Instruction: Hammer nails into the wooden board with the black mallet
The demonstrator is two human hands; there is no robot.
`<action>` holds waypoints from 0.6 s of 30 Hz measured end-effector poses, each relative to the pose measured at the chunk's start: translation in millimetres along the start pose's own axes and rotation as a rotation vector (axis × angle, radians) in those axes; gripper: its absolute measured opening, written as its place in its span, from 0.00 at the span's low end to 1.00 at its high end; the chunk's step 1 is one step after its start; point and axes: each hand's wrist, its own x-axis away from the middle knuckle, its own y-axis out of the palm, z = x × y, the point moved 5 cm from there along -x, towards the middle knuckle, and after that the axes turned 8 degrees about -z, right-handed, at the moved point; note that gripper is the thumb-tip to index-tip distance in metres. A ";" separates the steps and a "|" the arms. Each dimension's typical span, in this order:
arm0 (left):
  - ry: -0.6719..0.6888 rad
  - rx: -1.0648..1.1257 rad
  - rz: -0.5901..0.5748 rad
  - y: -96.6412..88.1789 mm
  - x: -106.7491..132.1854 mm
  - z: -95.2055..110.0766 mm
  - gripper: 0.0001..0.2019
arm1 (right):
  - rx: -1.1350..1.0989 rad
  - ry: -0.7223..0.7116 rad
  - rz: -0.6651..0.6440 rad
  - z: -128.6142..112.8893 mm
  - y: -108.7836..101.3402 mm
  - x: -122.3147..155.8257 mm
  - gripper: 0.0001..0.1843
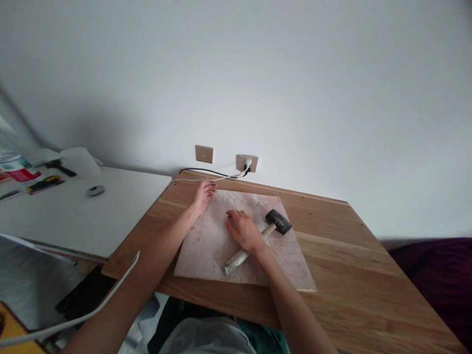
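A pale, reddish-stained square board (206,246) lies flat on the wooden table. At its far left corner is my left hand (204,195), fingers loosely bent and slightly apart, beside a row of small nails (235,199) standing along the far edge. Over the middle of the board hovers or rests my right hand (243,229), thumb and fingers apart with no object visible between them; whether it touches the board I cannot tell. A mallet with a black head (279,222) and light handle lies diagonally on the board, its handle partly hidden beneath my right hand and wrist.
The wooden tabletop (342,250) extends to the right. A white table (129,196) on the left carries a tape roll (96,191), a yellow-black cutter (44,183) and other tools. Cables run from the wall socket (247,163) along the table's back edge. Dark purple fabric (435,275) lies at right.
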 end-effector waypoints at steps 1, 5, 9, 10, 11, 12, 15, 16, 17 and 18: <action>0.027 -0.061 0.010 -0.9 -3.5 -1.0 0.13 | 0.006 0.001 0.001 -0.1 0.2 -0.1 0.16; 0.166 -0.240 0.009 -5.1 -12.0 -2.3 0.13 | 0.016 -0.011 0.004 0.1 1.0 0.0 0.16; 0.210 -0.305 -0.027 -11.0 -15.0 -9.2 0.16 | 0.022 -0.039 0.009 0.9 2.3 0.7 0.16; 0.218 -0.332 -0.040 -11.8 -15.4 -11.3 0.16 | 0.022 -0.045 0.006 1.6 3.3 0.7 0.16; 0.226 -0.360 -0.054 -12.2 -15.6 -13.4 0.16 | 0.020 -0.050 0.003 2.4 4.2 0.4 0.16; 0.233 -0.386 -0.069 -12.2 -15.7 -15.3 0.15 | 0.015 -0.055 0.000 3.2 5.0 0.0 0.16; 0.255 -0.458 -0.082 -11.7 -14.7 -17.9 0.13 | 0.007 -0.063 -0.028 6.2 4.7 -3.2 0.16; 0.267 -0.486 -0.083 -11.1 -13.7 -17.4 0.12 | 0.016 -0.063 -0.047 7.0 3.2 -5.2 0.17; 0.282 -0.521 -0.093 -10.0 -12.6 -16.5 0.11 | 0.031 -0.059 -0.068 7.9 0.7 -7.9 0.18; 0.299 -0.562 -0.106 -8.5 -11.2 -15.2 0.11 | 0.051 -0.054 -0.088 8.8 -2.8 -11.4 0.18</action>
